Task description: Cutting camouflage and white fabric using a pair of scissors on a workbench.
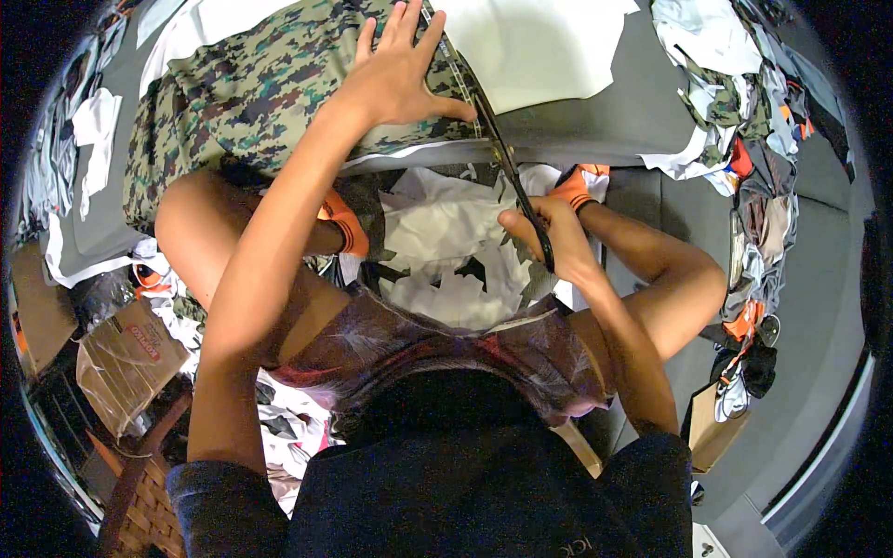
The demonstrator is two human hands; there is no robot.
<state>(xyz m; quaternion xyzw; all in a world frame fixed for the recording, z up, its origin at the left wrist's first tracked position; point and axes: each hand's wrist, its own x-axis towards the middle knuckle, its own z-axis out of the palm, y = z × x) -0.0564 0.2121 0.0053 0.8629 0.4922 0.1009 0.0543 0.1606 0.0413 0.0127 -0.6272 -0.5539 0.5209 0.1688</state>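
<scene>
Left hand (395, 86) rests on camouflage cloth (223, 107), fingers apart; right hand (564, 244) has fingers clamped on black scissors (510, 166), blades beside left thumb; cutting looks unfinished!

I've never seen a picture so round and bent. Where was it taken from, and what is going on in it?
There's no robot here, just a person's bare hands. The single picture comes from a wide fisheye camera worn on the head, looking down; that lens bends straight edges toward the rim. On the grey surface lie camouflage fabric and, to its right, a white sheet. The left hand is spread flat over the fabric, holding nothing in its grasp. The right hand holds long dark scissors. Pale pieces lie between the legs.
</scene>
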